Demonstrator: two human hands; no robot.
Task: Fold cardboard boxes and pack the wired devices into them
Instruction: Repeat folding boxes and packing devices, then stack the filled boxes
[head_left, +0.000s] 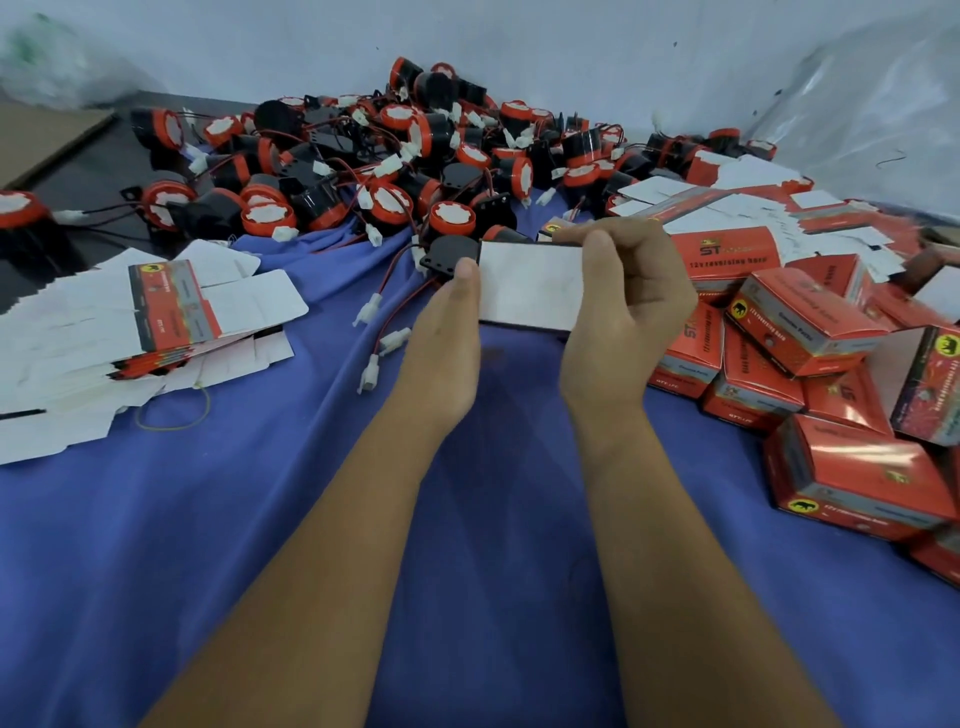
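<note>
A blue cloth (322, 519) covers the surface and carries everything. Along its far edge, against the pale wall (571, 47), lies a broad heap of wired devices (395, 156), black bodies with red rims, thin red and black leads and white plugs. At the right edge sits a pile of folded red boxes (810, 364), some with white flat blanks on top. Near the left edge rests a stack of flat box blanks (130, 332), white side mostly up, with a yellow rubber band (174, 410) just beside it. In the middle, held above the cloth, is 1 cardboard box (530, 288), white inner face toward the camera. The left hand (447, 332) presses its left side with the thumb; the right hand (623, 291) curls round its right side and top.
</note>
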